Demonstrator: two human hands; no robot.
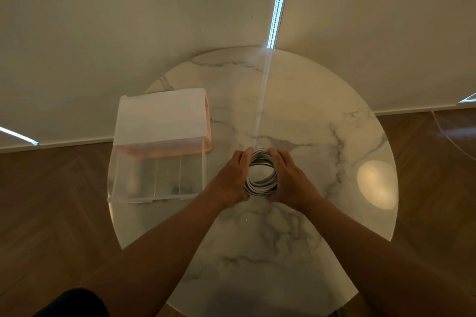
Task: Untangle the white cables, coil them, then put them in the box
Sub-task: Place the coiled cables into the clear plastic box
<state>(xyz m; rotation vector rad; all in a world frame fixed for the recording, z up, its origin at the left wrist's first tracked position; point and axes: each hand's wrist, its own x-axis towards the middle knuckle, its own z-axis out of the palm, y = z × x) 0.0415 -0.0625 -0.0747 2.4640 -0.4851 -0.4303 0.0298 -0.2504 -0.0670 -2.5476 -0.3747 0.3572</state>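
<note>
Right over the middle of the round marble table [296,100], clutching a coil of white cables [260,186] from both sides; cupping its left edge with the left hand [231,177], fingers curled round the loops and reaching up to the far side; pressing in on its right edge with the right hand [291,177], fingers likewise wrapped over the strands; wound as a neat ring of many turns, stacked tight, open in the centre down to the marble; hard to tell whether touching the tabletop or lifted just above it; outside the box for now, just to its right; off to the left, near the left wrist but apart from it, a clear plastic box [154,180], sitting on the table by its left rim; open, with its frosted lid [161,116] standing up at the far side; over on the right of the table, a soft round patch of glare [376,184]; beneath and around, a brown herringbone wood floor [51,201]; beyond, pale blinds [128,20] with a thin bright slit of daylight [279,2] between them.
</note>
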